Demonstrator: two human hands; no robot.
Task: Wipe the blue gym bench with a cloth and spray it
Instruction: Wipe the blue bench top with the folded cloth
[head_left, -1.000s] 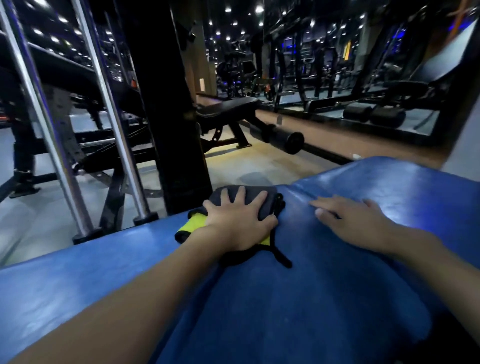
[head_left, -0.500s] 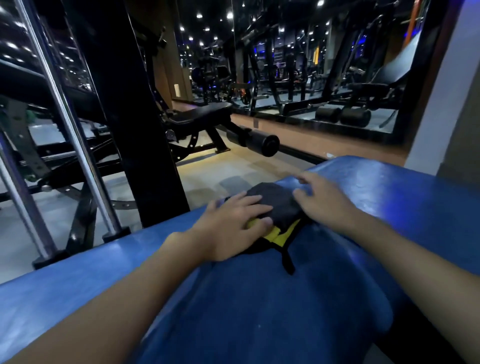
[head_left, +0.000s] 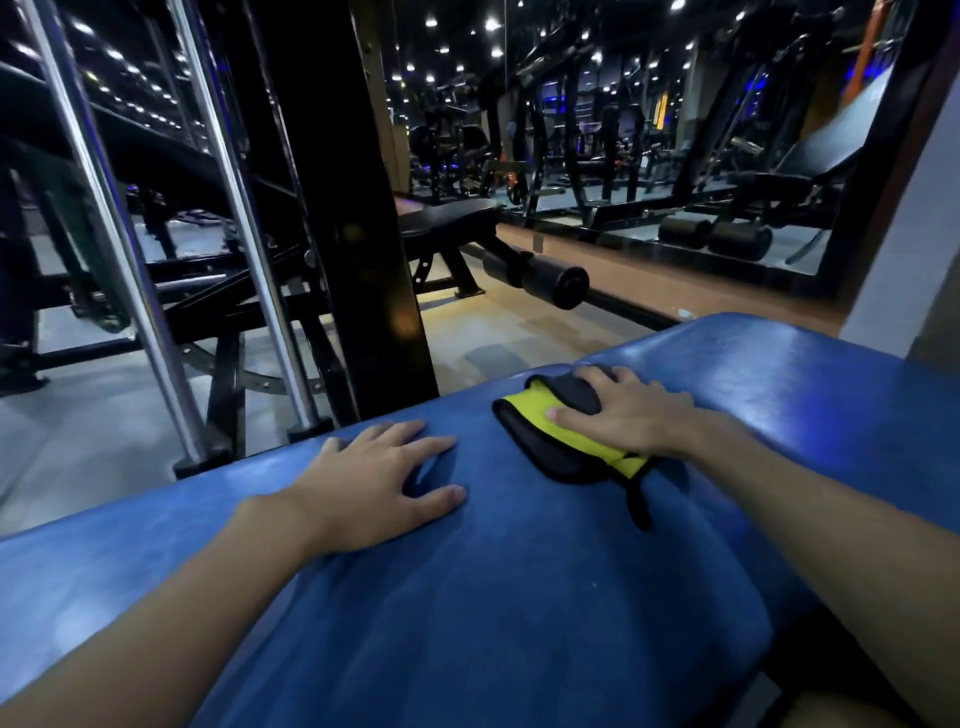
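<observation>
Head view. Bench (head_left: 519, 597): blue pad, looks like slick vinyl. Cloth (head_left: 576, 441): yellow and black, soft and light, lying near the bench's far edge. Right hand (head_left: 628, 415) lies flat on it, pressing, not gripping. Left hand (head_left: 374, 483) is open, palm down on bare pad, apart from the cloth. The cloth will likely slide easily and bunch; press on its middle. No spray bottle in sight.

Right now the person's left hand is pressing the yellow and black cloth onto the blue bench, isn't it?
Not quite. The head view shows the right hand pressing the yellow and black cloth onto the blue bench. The left hand lies flat on bare padding beside it.
</observation>
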